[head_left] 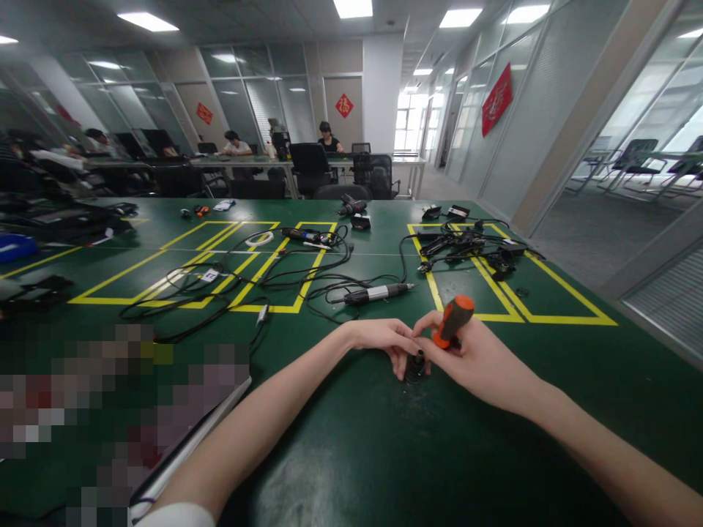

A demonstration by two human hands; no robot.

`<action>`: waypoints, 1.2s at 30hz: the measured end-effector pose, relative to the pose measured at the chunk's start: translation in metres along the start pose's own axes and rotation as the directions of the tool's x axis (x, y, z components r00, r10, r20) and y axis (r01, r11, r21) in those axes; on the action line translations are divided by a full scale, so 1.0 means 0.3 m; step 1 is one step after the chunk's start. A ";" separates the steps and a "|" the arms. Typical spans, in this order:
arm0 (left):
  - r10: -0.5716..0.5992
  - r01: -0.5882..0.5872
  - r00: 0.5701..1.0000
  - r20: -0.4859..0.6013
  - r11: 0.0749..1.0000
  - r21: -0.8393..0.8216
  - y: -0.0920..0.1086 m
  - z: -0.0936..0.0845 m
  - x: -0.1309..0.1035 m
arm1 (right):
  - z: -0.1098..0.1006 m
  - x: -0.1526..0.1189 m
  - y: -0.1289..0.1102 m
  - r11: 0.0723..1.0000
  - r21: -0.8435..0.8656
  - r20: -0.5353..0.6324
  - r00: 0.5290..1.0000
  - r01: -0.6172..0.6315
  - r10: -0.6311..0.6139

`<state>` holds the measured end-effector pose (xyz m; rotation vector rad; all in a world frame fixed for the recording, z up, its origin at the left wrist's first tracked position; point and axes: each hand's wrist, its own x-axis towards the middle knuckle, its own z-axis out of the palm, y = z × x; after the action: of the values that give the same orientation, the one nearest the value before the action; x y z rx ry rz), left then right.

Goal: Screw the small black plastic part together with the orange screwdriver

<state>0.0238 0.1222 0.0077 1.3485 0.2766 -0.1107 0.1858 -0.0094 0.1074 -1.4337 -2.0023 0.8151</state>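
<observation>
An orange and black screwdriver handle (455,320) sticks up out of my right hand (466,351), whose fingers are closed around it. Its shaft and tip are hidden by the fingers. My left hand (392,342) is closed on a small dark cylindrical part (416,367) that stands on the green table. A narrow neck rises from the top of this part, and the fingertips of both hands meet right beside it. Whether the screwdriver touches the part, I cannot tell.
Beyond my hands lies a silver and black corded power tool (378,293), its black cables (263,282) looping leftward. Black cabled parts (466,245) are heaped inside yellow tape at the right. A cordless drill (351,206) lies farther back. People sit at a far desk (263,160).
</observation>
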 end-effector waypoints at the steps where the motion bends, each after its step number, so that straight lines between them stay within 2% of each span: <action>1: -0.002 0.002 1.000 0.000 1.000 -0.001 -0.001 -0.002 0.000 | 0.000 0.001 0.000 1.000 0.007 -0.007 1.000 0.009 -0.009; 7: 0.001 -0.001 1.000 -0.003 1.000 0.001 0.000 -0.001 -0.003 | -0.005 0.000 -0.009 1.000 -0.001 0.001 1.000 -0.027 0.027; 14: -0.002 0.002 1.000 0.002 1.000 -0.018 0.003 -0.002 0.000 | -0.007 -0.002 -0.012 1.000 -0.011 -0.007 1.000 0.024 -0.024; 21: 0.015 -0.014 1.000 0.019 0.999 -0.040 0.013 0.007 -0.007 | -0.004 -0.005 -0.005 1.000 0.026 0.005 1.000 -0.008 0.008; 27: 0.014 -0.014 1.000 0.012 1.000 -0.016 0.022 0.012 -0.007 | -0.002 -0.002 0.007 0.997 -0.066 0.000 1.000 0.027 -0.027; 33: -0.011 0.010 0.999 -0.041 1.000 -0.020 0.017 0.014 -0.001 | 0.001 -0.002 0.007 0.999 0.036 0.036 0.999 -0.003 0.002; 36: -0.001 0.001 1.000 -0.030 1.000 -0.020 0.018 0.014 -0.002 | 0.000 0.000 0.006 0.999 0.047 0.009 1.000 0.014 -0.014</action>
<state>0.0250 0.1194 0.0139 1.3313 0.3027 -0.0884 0.1871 -0.0090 0.1061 -1.3909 -1.9847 0.8584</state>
